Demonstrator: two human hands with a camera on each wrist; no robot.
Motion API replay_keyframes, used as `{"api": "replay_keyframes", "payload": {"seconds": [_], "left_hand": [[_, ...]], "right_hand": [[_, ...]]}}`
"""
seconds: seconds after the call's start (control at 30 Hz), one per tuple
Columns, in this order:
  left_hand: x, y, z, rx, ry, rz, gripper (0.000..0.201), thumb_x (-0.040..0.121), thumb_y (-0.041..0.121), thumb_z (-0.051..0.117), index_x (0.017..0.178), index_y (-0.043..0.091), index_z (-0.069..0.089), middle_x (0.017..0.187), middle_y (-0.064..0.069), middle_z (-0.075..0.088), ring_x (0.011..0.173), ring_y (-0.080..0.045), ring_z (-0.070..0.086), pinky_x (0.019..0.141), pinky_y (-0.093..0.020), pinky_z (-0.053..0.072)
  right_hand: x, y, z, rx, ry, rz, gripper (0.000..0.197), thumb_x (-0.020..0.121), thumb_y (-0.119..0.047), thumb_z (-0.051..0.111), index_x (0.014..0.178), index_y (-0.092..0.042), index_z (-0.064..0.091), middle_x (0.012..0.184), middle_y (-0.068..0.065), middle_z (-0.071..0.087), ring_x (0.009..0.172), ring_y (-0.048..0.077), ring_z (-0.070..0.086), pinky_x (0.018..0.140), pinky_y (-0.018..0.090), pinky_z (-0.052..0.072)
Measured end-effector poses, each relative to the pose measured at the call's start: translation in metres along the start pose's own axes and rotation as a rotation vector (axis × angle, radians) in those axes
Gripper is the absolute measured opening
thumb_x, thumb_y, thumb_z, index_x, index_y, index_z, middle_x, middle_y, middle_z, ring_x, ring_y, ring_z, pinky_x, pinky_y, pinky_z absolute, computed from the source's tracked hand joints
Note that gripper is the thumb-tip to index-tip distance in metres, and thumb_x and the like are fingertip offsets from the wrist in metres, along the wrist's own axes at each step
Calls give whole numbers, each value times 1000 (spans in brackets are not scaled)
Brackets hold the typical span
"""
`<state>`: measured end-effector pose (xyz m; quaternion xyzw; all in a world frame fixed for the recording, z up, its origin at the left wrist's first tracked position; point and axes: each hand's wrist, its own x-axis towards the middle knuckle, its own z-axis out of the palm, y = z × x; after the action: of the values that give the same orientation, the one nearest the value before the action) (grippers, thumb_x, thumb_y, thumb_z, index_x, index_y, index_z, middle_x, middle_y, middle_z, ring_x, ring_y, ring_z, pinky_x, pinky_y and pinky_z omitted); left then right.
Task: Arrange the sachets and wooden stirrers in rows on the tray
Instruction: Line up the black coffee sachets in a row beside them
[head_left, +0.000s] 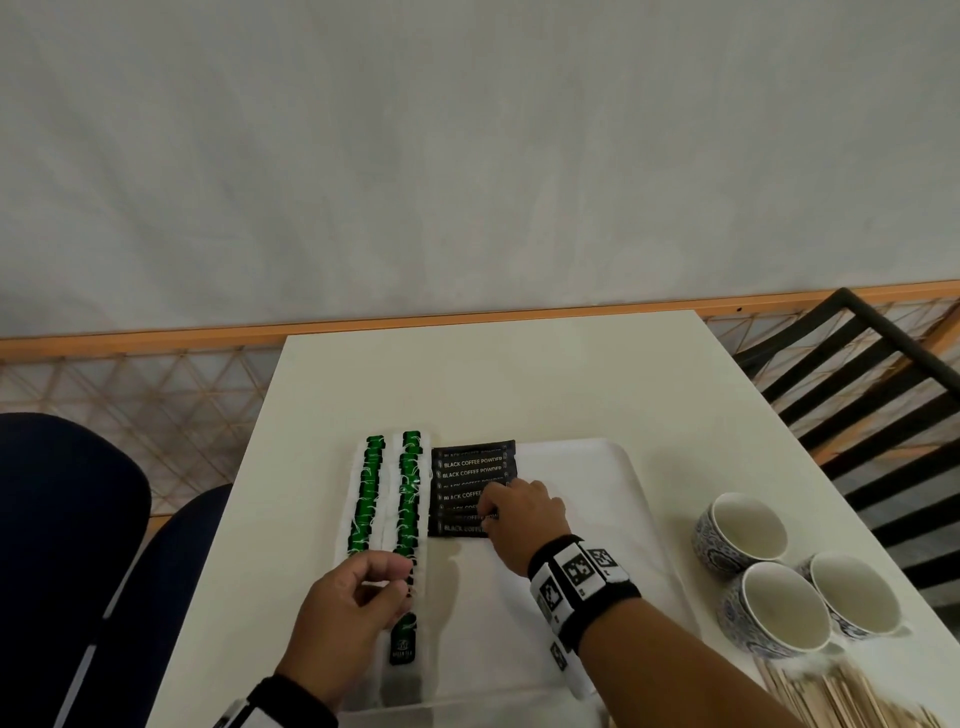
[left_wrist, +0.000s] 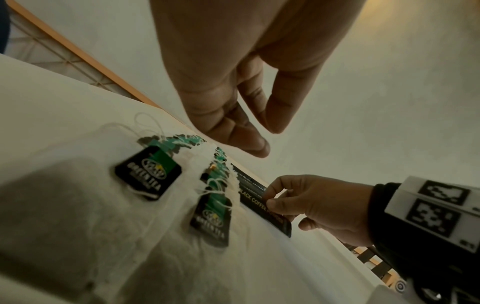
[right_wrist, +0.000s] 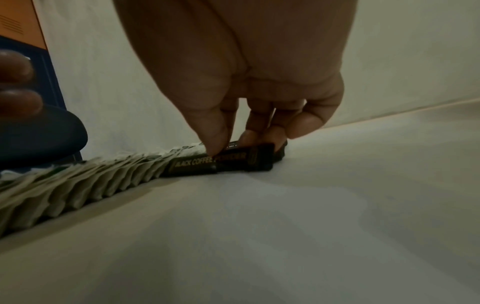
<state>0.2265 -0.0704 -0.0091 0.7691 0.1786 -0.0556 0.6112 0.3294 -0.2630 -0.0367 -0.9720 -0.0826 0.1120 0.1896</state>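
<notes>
On the white tray, two rows of green tea bags lie beside a column of overlapping black coffee sachets. Right hand: thumb and fingertips pinch the nearest sachet of the column. Left hand: fingers loosely curled, holding nothing, above the tea bags. Wooden stirrers lie off the tray, beside three cups.

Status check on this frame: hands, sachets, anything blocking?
Right hand pinching a black coffee sachet at the near end of its row. Left hand over the green tea rows, loosely curled, empty. Stirrers off the tray. Nothing blocking.
</notes>
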Motion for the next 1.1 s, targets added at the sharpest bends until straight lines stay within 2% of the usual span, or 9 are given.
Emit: {"api": "replay_keyframes", "payload": {"seconds": [0.1,0.2,0.3,0.4,0.53,0.73,0.9,1.0,1.1], "left_hand": [[1,-2,0,54,-8,11,23,86,-2,63,86,20,72,81,1,73,78,-24,69,68,-28,54],[0,-1,3,267,-31,130,24,87,6,64,85,29,70,84,8,71,81,-11,66,70,-16,50],[0,8,13,636,-190,346,19,94,21,51,101,33,64,108,18,59,100,2,54,83,-9,41],[4,14,31,1072,-442,428,40,93,27,36,130,30,51,134,12,46,122,-11,40,101,-27,36],[8,21,55,1419,-530,415,45,95,23,37,139,17,41,147,-3,35,135,-24,30,109,-42,27],[25,18,72,1556,-480,326,59,93,24,42,148,11,25,156,-10,19,146,-26,13,118,-51,8],[35,11,77,1566,-451,286,67,91,22,44,151,11,16,157,-10,16,146,-26,13,118,-55,1],[37,11,79,1575,-437,286,68,90,23,45,151,16,16,153,-11,21,143,-28,19,116,-57,2],[36,13,80,1626,-459,301,70,90,27,47,151,23,13,153,-17,18,142,-34,16,115,-61,2]], "right_hand": [[1,-1,-1,-26,7,-9,16,94,-29,53,109,-30,59,115,-2,56,110,22,47,94,38,37],[1,-2,-2,-49,13,-33,16,93,-32,56,108,-30,60,114,-2,55,110,22,47,94,39,37],[-1,-2,-3,-78,-8,-48,21,88,-38,60,108,-31,60,113,-2,55,110,22,46,94,40,36],[-3,-2,-3,-125,-38,-58,25,88,-38,61,111,-30,62,117,-2,55,112,23,46,97,41,36],[-1,-2,-2,-132,-39,-41,23,89,-35,61,110,-26,63,117,-1,57,113,23,47,97,41,37],[4,-4,3,-213,-47,-52,27,88,-35,63,111,-22,61,117,2,55,114,24,46,97,44,37],[6,-2,2,-212,-18,-83,26,88,-37,62,109,-22,62,116,2,54,112,24,46,96,43,36],[5,2,-2,-92,35,-59,24,87,-36,60,109,-25,59,115,0,53,110,23,46,95,41,38],[7,15,-9,63,104,49,23,91,-29,56,114,-26,56,118,1,51,111,22,45,95,37,42]]}}
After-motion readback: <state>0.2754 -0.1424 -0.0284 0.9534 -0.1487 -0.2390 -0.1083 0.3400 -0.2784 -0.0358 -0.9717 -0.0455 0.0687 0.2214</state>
